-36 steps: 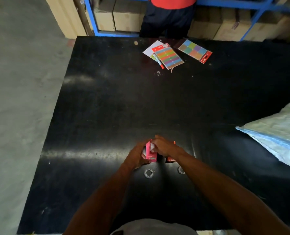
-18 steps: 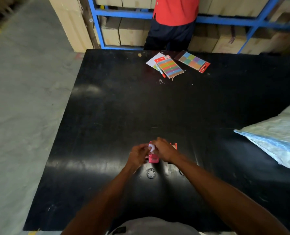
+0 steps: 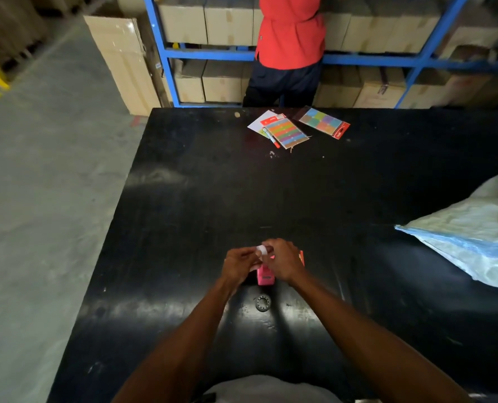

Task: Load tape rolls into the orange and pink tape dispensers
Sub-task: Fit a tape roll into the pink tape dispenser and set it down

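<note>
Right now both hands are close together over the shiny black table [image 3: 201, 199]. The left hand [image 3: 239, 264] and the right hand [image 3: 282, 261] both pinch a small white tape roll [image 3: 261, 251]. The roll sits between the fingertips of the two hands, just above the small pink plastic tape dispenser [image 3: 264, 276]. The fingers of both hands are curled shut on the roll.

The pink dispenser stands on the table right under the fingers, between the two wrists. I cannot tell if the fingers touch it. A bit of the orange plastic tape dispenser [image 3: 301, 257] peeks out just behind the right hand, on its far side.

Near the wrists, on the side closer to the person, lies a little round grey ring with dots [image 3: 262, 303]. It rests flat on the table, apart from the hands.

Well away from the fingers, at the far edge of the table, lie colourful sticky note packs [image 3: 288, 132]. A crumpled white and blue bag [image 3: 474, 228] lies far off past the right hand.
</note>
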